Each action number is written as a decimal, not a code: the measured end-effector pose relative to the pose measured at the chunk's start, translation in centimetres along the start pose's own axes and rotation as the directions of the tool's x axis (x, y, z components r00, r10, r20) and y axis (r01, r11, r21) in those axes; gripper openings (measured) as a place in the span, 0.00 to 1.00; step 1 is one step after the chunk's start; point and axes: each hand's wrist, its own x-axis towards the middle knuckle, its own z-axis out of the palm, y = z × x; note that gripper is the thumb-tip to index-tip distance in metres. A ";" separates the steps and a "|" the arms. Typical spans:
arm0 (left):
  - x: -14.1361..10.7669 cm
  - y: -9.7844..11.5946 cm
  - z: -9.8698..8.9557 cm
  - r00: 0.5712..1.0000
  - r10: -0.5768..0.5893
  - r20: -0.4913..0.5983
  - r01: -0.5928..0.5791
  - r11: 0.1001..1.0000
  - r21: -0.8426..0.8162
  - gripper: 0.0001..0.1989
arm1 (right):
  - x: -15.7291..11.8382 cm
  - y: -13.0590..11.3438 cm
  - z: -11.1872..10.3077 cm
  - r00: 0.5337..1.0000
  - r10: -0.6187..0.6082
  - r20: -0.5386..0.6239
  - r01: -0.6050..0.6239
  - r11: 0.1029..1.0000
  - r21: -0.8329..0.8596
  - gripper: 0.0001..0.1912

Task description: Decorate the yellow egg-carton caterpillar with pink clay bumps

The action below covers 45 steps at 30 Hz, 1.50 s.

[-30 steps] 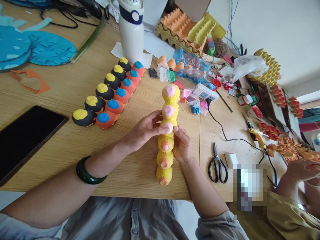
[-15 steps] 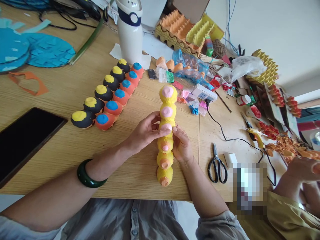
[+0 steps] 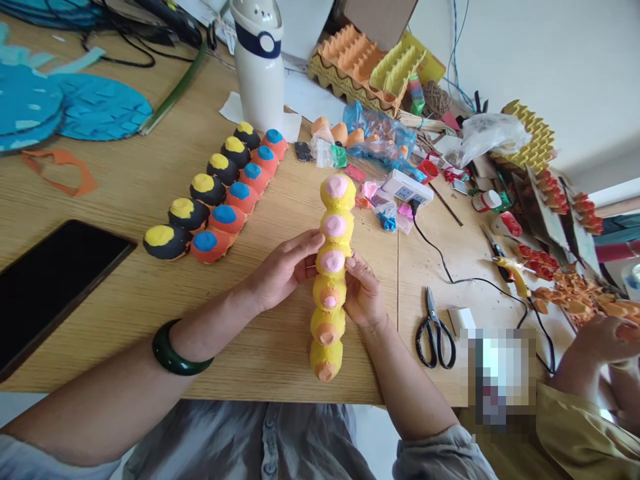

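Holding a yellow six-domed strip (image 3: 331, 277) between left hand (image 3: 281, 268) and right hand (image 3: 367, 291), gripped at opposite edges near mid-length, with pink-dabbed end farthest away, over the wooden surface (image 3: 260, 357).

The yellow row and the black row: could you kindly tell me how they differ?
The yellow row is held by the left hand and right hand; the black row lies on the table. The yellow row has three large pink tops; the black row, six yellow tops. Both have six bumps.
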 end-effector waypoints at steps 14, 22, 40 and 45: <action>-0.2 -0.2 0.3 0.999 0.041 0.015 -0.041 0.999 0.015 0.26 | 0.2 -0.2 -0.4 0.999 0.039 -0.025 -0.036 0.994 0.101 0.15; -0.2 0.1 0.4 0.999 0.042 -0.008 -0.042 0.999 0.022 0.20 | -0.3 0.0 -0.1 0.998 -0.056 0.010 0.057 0.998 -0.033 0.16; -0.1 -0.6 0.5 0.996 0.033 -0.083 -0.020 0.988 0.152 0.21 | 0.0 0.6 0.2 0.997 0.020 -0.081 -0.020 1.000 0.002 0.15; -0.1 -0.7 0.5 0.985 0.143 -0.100 -0.110 0.954 0.279 0.37 | 0.1 0.3 0.2 0.997 0.040 -0.064 -0.036 0.997 0.062 0.14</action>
